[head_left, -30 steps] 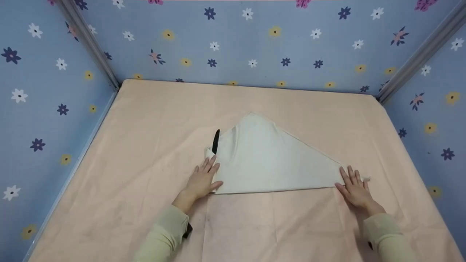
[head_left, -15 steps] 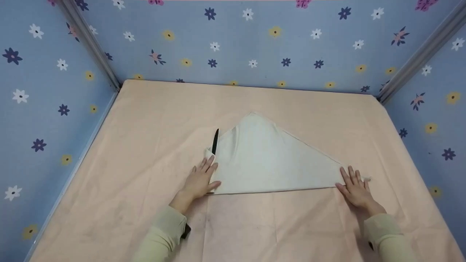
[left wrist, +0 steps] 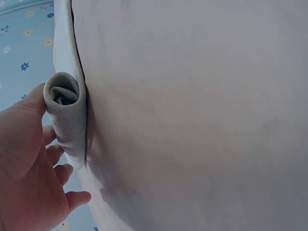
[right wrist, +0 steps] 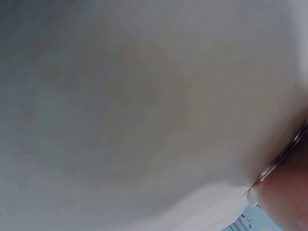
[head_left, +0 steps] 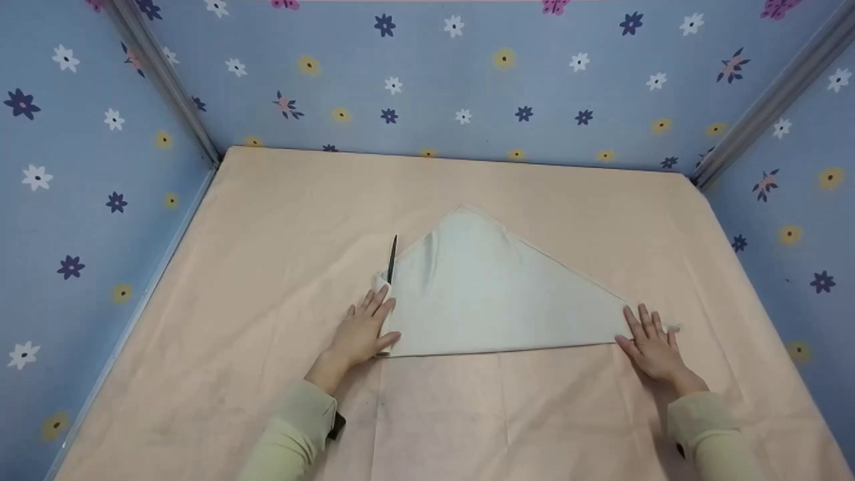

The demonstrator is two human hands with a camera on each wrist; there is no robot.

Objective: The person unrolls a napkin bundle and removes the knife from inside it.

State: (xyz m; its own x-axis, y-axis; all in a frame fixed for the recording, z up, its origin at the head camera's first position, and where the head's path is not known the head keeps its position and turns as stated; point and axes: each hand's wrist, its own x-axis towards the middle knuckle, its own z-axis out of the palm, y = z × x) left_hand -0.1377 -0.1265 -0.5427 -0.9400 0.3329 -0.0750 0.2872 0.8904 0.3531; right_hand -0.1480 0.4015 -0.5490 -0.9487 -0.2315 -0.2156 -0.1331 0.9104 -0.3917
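Note:
A pale, off-white cloth (head_left: 494, 294) lies folded to a peak at the far side, its left end rolled up. Spread fingers of my left hand (head_left: 359, 327) rest along that roll. The left wrist view shows the roll's (left wrist: 70, 120) open end as a spiral, the thumb against it and the other fingers loosely extended. A thin, dark, pointed piece (head_left: 393, 259) sticks out of the roll's far end; the rest of it is hidden in the cloth. My right hand (head_left: 653, 346) presses flat on the cloth's right corner with straight fingers, and appears only partly in the right wrist view.
A peach-coloured cover (head_left: 287, 214) lies over the table, with light creases. Blue flowered walls (head_left: 427, 87) enclose the back and both sides, with grey metal posts (head_left: 768, 100) at the corners. A small twisted tip (head_left: 674, 328) shows beyond the right hand.
My left hand has shifted slightly left along with the rolled end. The dark piece has moved left and turned to show a thinner edge. The right hand stays in place.

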